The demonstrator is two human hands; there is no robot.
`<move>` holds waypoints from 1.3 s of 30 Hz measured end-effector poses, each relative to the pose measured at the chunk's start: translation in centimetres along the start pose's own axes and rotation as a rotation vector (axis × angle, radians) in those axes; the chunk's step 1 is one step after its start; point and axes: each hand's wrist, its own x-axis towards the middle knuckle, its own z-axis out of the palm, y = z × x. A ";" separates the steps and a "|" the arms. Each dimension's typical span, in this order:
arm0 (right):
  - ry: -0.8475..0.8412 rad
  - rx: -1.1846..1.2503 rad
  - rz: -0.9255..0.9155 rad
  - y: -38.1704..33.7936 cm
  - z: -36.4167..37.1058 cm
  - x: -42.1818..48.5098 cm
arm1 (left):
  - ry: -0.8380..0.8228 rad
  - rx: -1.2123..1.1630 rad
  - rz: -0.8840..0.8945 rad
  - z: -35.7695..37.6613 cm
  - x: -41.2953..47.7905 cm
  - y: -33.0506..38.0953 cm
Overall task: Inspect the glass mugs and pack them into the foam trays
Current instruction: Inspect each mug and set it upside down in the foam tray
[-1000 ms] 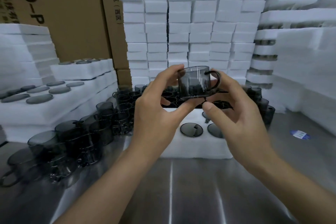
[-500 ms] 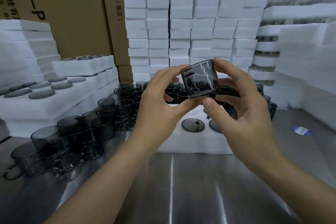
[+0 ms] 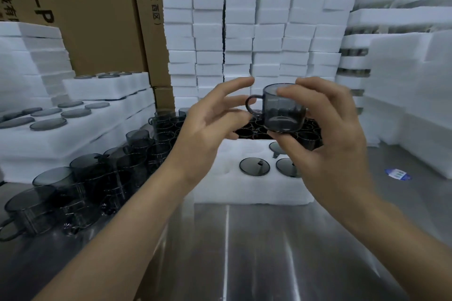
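My right hand [image 3: 327,144] holds a smoky grey glass mug [image 3: 281,112] up in the air, thumb under its base and fingers over its rim, handle pointing left. My left hand [image 3: 210,127] hovers just left of the mug with fingers spread and relaxed, holding nothing. Below them a white foam tray [image 3: 234,186] lies on the metal table, with two mugs seated base-up in its holes [image 3: 254,166]. Loose grey mugs [image 3: 102,178] crowd the table at the left and behind the tray.
Filled foam trays [image 3: 73,134] are stacked at the left. Tall stacks of white foam blocks [image 3: 244,32] and cardboard boxes [image 3: 97,19] wall off the back. More foam stacks [image 3: 411,105] stand at the right. A blue sticker [image 3: 397,175] lies on the steel table [image 3: 244,252].
The mug has been turned so its handle points left. My left hand has let go of it and opened; only my right hand holds it now.
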 end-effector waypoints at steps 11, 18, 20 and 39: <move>-0.108 0.026 0.094 0.6 0.7 -0.7 | 0.072 0.026 -0.076 0.6 0.1 -1.7; -0.098 -0.049 0.189 1.9 0.6 -1.1 | 0.150 0.428 -0.281 0.3 1.8 -4.6; -0.116 -0.058 0.202 2.2 0.7 -1.3 | 0.140 0.545 -0.372 0.6 2.3 -5.1; -0.105 -0.129 0.277 4.7 0.2 -1.5 | -0.055 0.865 -0.367 0.3 5.7 -7.2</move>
